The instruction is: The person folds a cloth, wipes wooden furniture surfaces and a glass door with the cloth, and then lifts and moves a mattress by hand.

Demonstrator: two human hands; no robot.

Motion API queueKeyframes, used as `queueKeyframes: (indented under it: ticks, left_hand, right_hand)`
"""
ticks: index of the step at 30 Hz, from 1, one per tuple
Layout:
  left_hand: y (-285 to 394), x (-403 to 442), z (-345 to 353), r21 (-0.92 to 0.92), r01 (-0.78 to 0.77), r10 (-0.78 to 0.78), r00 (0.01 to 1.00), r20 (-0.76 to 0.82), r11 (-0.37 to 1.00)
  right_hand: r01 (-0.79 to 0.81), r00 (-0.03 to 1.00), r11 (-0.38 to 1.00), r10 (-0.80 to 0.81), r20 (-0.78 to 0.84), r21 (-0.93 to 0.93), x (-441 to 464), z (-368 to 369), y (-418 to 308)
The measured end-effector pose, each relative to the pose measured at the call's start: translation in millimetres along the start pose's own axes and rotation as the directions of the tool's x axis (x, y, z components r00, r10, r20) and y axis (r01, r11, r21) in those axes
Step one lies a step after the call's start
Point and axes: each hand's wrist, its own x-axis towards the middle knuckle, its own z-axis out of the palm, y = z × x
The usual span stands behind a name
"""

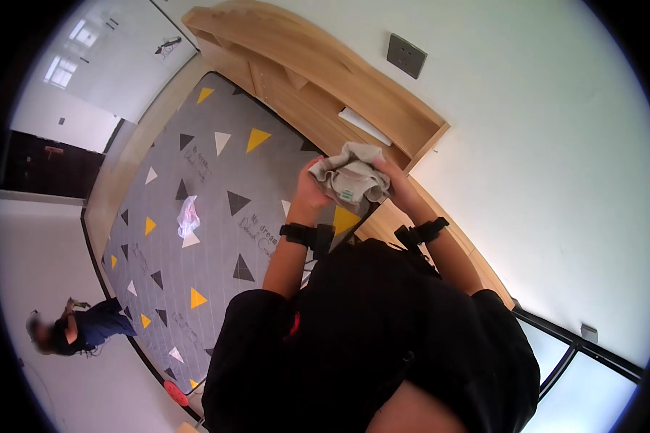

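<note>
- So closest in, there's the person's black top (339,325), filling the near middle of the view.
- Next up, a dark strap with a small chunky unit on each wrist: left strap (307,237), right strap (422,232).
- Left hand (309,189): fingers closed on the left side of the cloth, gripping it, though some are tucked behind and can't be made out.
- Right hand (397,180): has hold of the right side of the same cloth; can't really tell how the fingertips sit, since the fabric covers them.
- The cloth (352,177) itself is a greyish-beige bundle, all crumpled, with a little green mark on it. It's held up between both hands, over the near right part of the bed.
- That bed (209,187) has a grey cover with yellow, white and dark triangles plus some script lettering.
- Right side, running along the bed: a wooden headboard (325,58) with open shelves, and a white item (365,126) in one of them.
- Dark socket plate (406,55) on the pale wall beyond that.
- Pinkish see-through bag (188,216), lying on the bed farther left.
- Over past the left edge, another person (87,328) in dark clothes.
- Far left: glossy white cabinet (115,58).
</note>
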Motion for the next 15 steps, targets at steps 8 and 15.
queueKeyframes:
  ticks: [8, 15]
  left_hand:
    - [1, -29, 25, -0.161, 0.125, -0.144, 0.983, -0.110, 0.979]
    - [-11, -22, -20, 0.652, 0.098, 0.044, 0.979, -0.197, 0.752]
  right_hand:
    - [-0.043, 0.964, 0.998, 0.032, -0.265, -0.037, -6, -26, -2]
    - [-0.105, 0.988, 0.815, 0.023, -0.150, -0.569, -26, -35, -16]
